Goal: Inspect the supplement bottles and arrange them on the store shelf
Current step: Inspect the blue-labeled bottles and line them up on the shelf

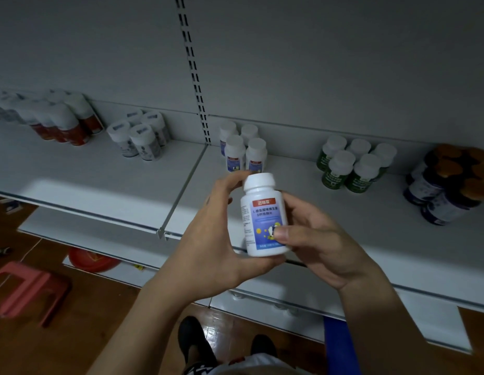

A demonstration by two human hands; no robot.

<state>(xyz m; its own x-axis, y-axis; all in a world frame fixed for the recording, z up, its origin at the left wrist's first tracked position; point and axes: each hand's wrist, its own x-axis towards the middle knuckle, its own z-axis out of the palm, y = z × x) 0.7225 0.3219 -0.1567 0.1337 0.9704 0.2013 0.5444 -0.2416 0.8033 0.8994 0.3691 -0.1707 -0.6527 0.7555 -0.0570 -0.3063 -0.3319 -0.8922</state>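
Dim store aisle, white metal shelf: label check under way.
Left hand and right hand both grip white blue-labelled plastic bottle before shelf edge, near matching four-bottle cluster; risk: poor light hides defects.

This is a shop aisle, dimly lit. A long white metal shelf runs along a back panel with a slotted upright. Stock stands on it grouped by kind: red-labelled bottles, blue-labelled bottles, green bottles, and dark jars with what seem brown lids.
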